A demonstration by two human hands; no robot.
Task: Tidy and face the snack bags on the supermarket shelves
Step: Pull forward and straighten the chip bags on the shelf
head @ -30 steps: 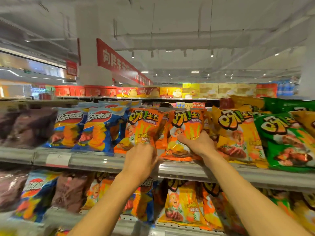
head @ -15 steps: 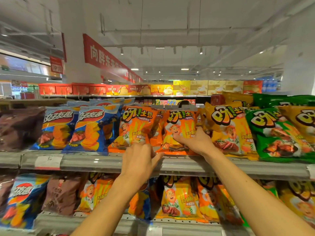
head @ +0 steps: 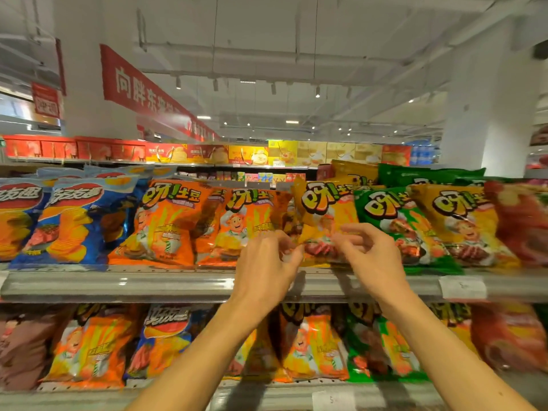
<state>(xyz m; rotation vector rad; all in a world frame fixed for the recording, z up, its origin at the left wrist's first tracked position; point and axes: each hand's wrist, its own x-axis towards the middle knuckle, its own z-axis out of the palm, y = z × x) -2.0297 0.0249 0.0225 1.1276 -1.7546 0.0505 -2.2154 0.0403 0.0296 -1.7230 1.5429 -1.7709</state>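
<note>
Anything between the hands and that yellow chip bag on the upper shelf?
Nothing visible. The left hand and right hand are right at the lower front of the yellow bag, fingers curled toward it; motion blur hides whether they already grip it.

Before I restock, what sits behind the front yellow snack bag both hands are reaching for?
Behind the front yellow snack bag, another yellow bag's top rises. Its lower part and anything deeper are covered.

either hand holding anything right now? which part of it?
Both are at the yellow snack bag. Left hand pinches its lower left corner; right hand is curled at its lower front, though blur hides whether it really grips.
</note>
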